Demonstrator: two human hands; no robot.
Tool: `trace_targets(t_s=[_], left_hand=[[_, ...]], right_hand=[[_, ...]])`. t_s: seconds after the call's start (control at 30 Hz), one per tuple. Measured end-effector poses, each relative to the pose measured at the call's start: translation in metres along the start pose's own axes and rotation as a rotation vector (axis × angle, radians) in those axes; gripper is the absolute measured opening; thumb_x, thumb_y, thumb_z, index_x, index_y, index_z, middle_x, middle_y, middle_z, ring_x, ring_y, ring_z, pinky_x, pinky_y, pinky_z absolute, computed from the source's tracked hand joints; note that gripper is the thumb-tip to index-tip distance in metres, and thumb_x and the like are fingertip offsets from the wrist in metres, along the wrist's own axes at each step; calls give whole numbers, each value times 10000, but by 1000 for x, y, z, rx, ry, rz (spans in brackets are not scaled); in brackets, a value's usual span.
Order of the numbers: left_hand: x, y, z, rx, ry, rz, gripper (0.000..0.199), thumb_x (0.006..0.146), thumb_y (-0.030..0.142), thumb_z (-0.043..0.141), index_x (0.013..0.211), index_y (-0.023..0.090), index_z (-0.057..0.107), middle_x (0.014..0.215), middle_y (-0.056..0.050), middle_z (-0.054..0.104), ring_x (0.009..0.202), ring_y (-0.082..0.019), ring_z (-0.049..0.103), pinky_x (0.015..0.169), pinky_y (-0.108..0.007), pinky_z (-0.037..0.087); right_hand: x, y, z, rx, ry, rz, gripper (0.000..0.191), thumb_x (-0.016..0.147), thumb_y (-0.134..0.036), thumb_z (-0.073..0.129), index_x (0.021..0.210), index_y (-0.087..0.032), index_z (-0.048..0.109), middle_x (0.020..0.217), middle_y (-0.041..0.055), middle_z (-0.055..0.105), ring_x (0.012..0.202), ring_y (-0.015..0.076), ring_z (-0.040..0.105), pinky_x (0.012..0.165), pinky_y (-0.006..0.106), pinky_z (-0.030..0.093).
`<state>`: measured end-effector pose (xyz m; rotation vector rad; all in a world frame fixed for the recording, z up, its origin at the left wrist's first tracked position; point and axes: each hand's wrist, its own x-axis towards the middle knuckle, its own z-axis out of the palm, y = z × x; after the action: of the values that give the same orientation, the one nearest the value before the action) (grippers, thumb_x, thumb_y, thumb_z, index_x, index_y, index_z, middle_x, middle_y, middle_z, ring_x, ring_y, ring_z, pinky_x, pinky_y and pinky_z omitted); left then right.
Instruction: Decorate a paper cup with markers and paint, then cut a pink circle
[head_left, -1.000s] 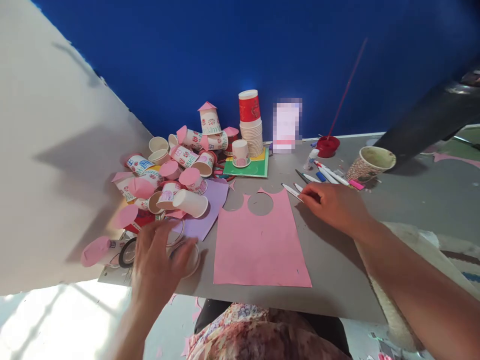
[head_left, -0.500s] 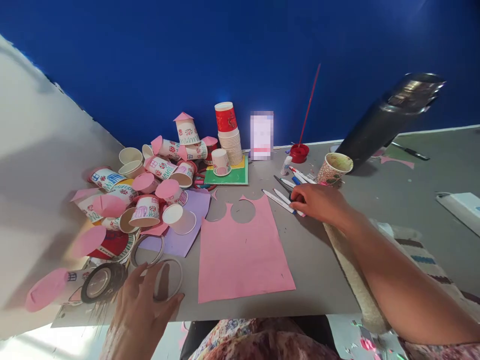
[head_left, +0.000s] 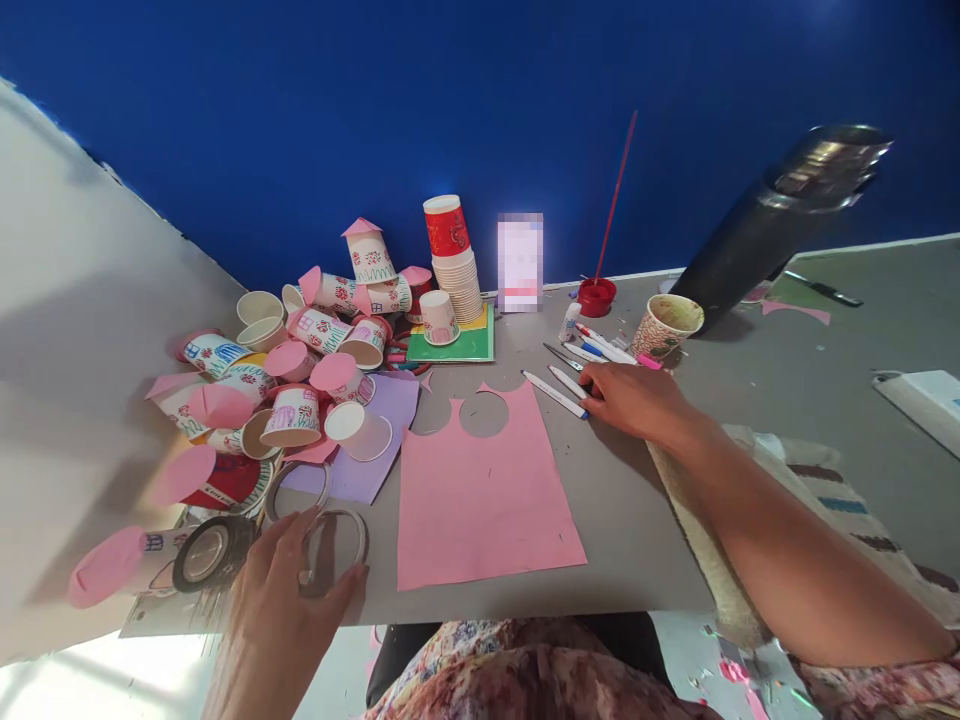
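Observation:
My left hand (head_left: 289, 590) lies by the front edge of the table, its thumb and fingers spread around a roll of clear tape (head_left: 363, 530). Whether it touches the roll is unclear. A second tape roll (head_left: 327, 485) and a black tape roll (head_left: 196, 575) are beside it. My right hand (head_left: 630, 400) is closed low over the pens, seemingly around a pink-capped marker (head_left: 649, 362) whose body it hides. Beside its fingertips are white markers (head_left: 555, 394) and scissors (head_left: 561, 355), their handles hidden. Pink paper (head_left: 491, 500) with round cutouts lies between my hands.
Decorated paper cups with pink tops (head_left: 292, 415) crowd the left side. Stacked cups (head_left: 457, 285) stand on a green booklet (head_left: 457, 345). At right are a patterned cup (head_left: 667, 325), a tall black flask (head_left: 750, 250), a glue stick (head_left: 570, 322) and a striped cloth (head_left: 817, 500).
The pink marker end below my right fingertips is gone, and a pink cap now shows behind that hand. My left hand stays by the tape roll. The view has shifted slightly.

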<state>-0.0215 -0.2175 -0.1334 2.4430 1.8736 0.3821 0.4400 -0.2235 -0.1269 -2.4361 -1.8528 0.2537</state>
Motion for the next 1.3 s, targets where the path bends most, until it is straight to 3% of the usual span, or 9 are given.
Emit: trace_targets(t_s=[0.17, 0.23, 0.33, 0.5, 0.7, 0.87, 1.0, 1.17, 1.3], left_hand=[[-2, 52, -19, -211, 37, 119, 583, 885, 431, 677, 1420, 282, 497, 1422, -132, 546, 1216, -344, 642, 902, -485, 617], [4, 84, -10, -269, 24, 185, 587, 876, 391, 704, 1417, 293, 499, 1415, -119, 552, 1166, -306, 667, 867, -438, 629], [20, 133, 10, -373, -8, 397, 637, 857, 307, 732, 1438, 277, 471, 1446, -138, 525, 1288, -310, 612, 971, -433, 607], [51, 182, 36, -411, -100, 611, 651, 876, 180, 705, 1455, 239, 412, 1411, -165, 532, 1316, -321, 580, 1054, -494, 567], [55, 165, 56, -499, -217, 608, 618, 853, 97, 699, 1408, 235, 465, 1442, -167, 459, 1288, -303, 581, 1052, -504, 575], [44, 141, 64, -623, -166, 552, 305, 952, 61, 559, 1192, 238, 619, 1210, -99, 539, 1116, -213, 631, 900, -366, 606], [42, 139, 70, -610, -137, 603, 243, 946, 40, 584, 1090, 221, 660, 1067, -66, 612, 1039, -200, 612, 831, -326, 567], [43, 141, 73, -624, -72, 627, 238, 930, 47, 617, 1105, 194, 686, 1021, -74, 622, 963, -195, 591, 772, -306, 537], [45, 144, 69, -654, -77, 639, 248, 907, 15, 611, 1084, 166, 698, 1003, -75, 645, 1021, -208, 601, 859, -316, 546]], right_hand=[[1, 2, 8, -13, 53, -15, 228, 852, -213, 612, 1059, -260, 697, 922, 88, 790, 749, 302, 730, 576, 340, 414], [0, 4, 9, -23, 125, -41, 329, 845, -212, 598, 1157, -274, 679, 897, 84, 794, 711, 296, 721, 554, 340, 407], [-1, 3, 4, -4, 175, -53, 434, 830, -211, 576, 1253, -275, 650, 807, 60, 783, 645, 277, 701, 523, 332, 370], [-2, -4, -8, 182, 41, -63, 526, 863, -230, 533, 1385, -279, 559, 837, 18, 774, 737, 275, 711, 574, 332, 365], [-2, -6, -7, 414, 25, -81, 494, 844, -228, 557, 1334, -289, 568, 839, -19, 729, 720, 208, 678, 649, 306, 426], [-2, -10, -7, 606, 39, -133, 454, 872, -227, 554, 1324, -257, 592, 814, -18, 694, 655, 159, 636, 670, 289, 471], [-3, -15, -5, 723, 72, -201, 394, 910, -213, 547, 1292, -246, 636, 806, -12, 679, 614, 137, 614, 621, 265, 475], [-2, -12, 3, 694, 110, -330, 211, 960, -188, 545, 1045, -259, 724, 859, -3, 725, 674, 135, 634, 599, 248, 456], [-1, -8, 9, 628, 131, -387, 196, 965, -162, 547, 1024, -263, 705, 914, 7, 737, 750, 158, 668, 670, 270, 488]])
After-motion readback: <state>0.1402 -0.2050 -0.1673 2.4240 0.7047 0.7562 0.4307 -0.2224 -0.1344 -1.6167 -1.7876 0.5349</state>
